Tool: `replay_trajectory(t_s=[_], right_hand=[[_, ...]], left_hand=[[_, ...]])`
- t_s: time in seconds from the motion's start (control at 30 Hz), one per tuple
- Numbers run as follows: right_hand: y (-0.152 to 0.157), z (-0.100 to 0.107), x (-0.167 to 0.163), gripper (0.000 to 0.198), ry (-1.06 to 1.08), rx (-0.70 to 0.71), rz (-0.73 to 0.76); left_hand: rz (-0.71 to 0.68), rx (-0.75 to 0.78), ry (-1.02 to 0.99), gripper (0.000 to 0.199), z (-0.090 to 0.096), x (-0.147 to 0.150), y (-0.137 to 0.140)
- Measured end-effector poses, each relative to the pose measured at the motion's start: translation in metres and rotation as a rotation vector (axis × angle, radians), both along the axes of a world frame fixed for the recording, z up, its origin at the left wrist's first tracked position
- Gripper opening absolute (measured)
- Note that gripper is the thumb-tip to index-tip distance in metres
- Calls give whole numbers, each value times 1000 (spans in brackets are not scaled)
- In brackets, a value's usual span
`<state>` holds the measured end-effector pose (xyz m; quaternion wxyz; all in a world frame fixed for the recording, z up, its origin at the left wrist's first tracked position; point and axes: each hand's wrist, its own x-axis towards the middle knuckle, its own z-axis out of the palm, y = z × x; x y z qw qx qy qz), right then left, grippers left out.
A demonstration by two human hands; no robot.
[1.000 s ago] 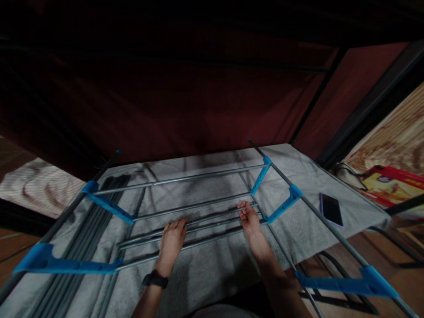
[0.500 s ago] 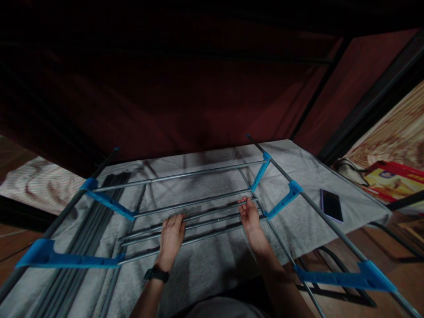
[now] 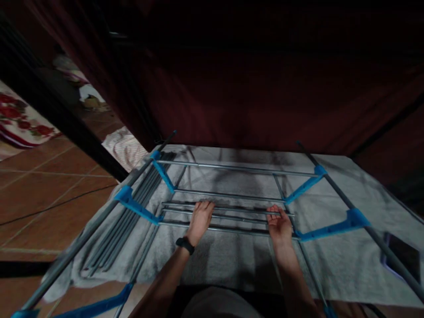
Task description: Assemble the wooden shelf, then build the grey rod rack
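Observation:
A frame of grey metal tubes (image 3: 228,167) joined by blue plastic brackets (image 3: 138,208) lies across a grey cloth. Two loose tubes (image 3: 238,209) rest side by side between the frame's crossbars, roughly parallel to them. My left hand (image 3: 200,221), with a dark watch on its wrist, lies palm down over these loose tubes, its fingers curled round them. Palm upward, my right hand (image 3: 280,225) holds the farther loose tube near its right end, fingers bent round it. Another blue bracket (image 3: 326,226) is just right of this hand.
Several grey tubes (image 3: 137,205) lie bundled on the left of the grey cloth (image 3: 228,260). A phone (image 3: 402,256) lies at the right, partly behind a frame pole. A dark red curtain (image 3: 238,115) hangs behind. Tiled floor (image 3: 59,185) shows at left.
The view has turned left, so the frame and hands appear farther right and more floor shows. Both hands remain on the loose tubes, which have barely moved against the frame.

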<state>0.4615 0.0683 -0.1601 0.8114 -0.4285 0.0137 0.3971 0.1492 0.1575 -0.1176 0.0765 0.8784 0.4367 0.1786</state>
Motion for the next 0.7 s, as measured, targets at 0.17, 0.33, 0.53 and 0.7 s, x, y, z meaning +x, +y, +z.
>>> replay_trajectory(t_s=[0.17, 0.33, 0.53, 0.7], right_hand=[[-4, -13, 4, 8, -49, -31, 68], [-4, -25, 6, 13, -79, -54, -1], [-2, -33, 16, 11, -90, -83, -25], [-6, -28, 20, 6, -100, -78, 47]], left_hand=[[25, -26, -17, 29, 2, 1, -3], [38, -68, -45, 24, 2, 1, -4], [53, -80, -64, 21, 0, 0, -4], [52, -64, -49, 18, -1, 0, -5]])
